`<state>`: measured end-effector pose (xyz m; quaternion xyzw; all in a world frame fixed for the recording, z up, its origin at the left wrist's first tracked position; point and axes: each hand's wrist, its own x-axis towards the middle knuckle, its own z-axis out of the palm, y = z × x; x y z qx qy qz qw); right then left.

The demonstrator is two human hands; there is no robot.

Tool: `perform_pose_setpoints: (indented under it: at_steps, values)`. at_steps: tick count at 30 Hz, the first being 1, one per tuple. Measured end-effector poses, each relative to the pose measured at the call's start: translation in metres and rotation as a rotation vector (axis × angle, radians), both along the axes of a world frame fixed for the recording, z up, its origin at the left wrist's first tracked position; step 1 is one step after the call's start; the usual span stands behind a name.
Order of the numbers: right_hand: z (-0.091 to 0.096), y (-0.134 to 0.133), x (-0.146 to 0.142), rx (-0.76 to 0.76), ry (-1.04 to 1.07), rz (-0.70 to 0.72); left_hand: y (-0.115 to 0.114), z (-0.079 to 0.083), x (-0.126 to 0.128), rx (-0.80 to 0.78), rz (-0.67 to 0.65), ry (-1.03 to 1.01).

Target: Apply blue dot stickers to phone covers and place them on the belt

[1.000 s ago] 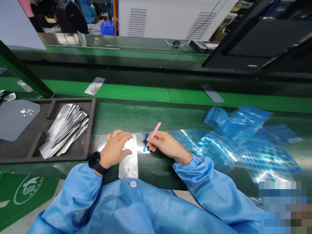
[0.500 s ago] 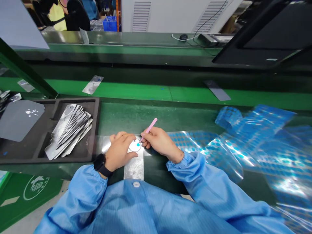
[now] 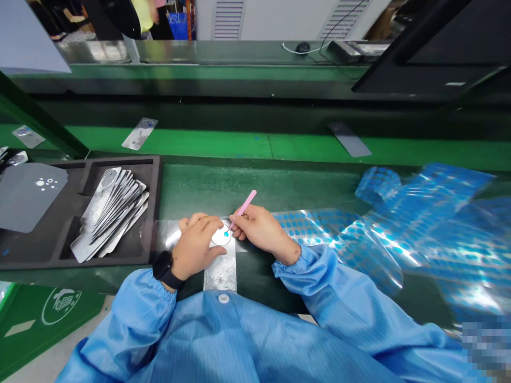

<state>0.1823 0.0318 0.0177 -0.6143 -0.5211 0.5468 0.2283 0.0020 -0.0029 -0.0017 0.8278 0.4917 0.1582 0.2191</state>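
One head-worn view — fairly near, above the hands (image 3: 195,244) — faces forward and down across the bench (image 3: 199,183)

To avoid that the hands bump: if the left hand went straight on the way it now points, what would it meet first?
Probably the right hand, where it grips the pink tweezers; one view leaves their exact heights uncertain.

A long green table (image 3: 223,183) stands before a big white panel (image 3: 275,18) with slatted vents (image 3: 228,21); the floor (image 3: 75,340) looks pale grey.

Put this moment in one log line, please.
left hand: resting on metal plate; right hand: holding pink tweezers; blue dot: on plate, at tweezers' tip
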Motion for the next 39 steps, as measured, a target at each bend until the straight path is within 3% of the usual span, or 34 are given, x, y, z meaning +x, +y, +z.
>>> perform_pose_setpoints:
  at_steps: [16,19,21,23,26,30,39]
  values:
    - [-0.004,-0.005,0.008,0.135,-0.06,0.043,-0.003,0.004,0.0,0.079,-0.063,0.14]
    - [0.0,-0.013,0.017,0.454,-0.178,0.035,-0.004,0.004,0.001,0.073,-0.05,0.129]
    - [-0.001,-0.021,0.02,0.702,-0.276,0.154,-0.004,0.004,0.001,0.066,-0.038,0.12]
    - [-0.005,-0.031,0.019,0.804,-0.37,0.343,-0.004,0.004,0.002,0.059,-0.025,0.115]
    - [-0.012,-0.042,0.012,0.778,-0.591,0.549,-0.004,0.003,0.002,0.052,-0.015,0.122]
    - [-0.014,-0.047,0.006,0.778,-0.757,0.656,-0.005,-0.002,0.002,0.064,-0.019,0.114]
    - [-0.017,-0.045,0.007,0.757,-0.654,0.599,-0.006,0.003,0.007,-0.015,0.028,0.076]
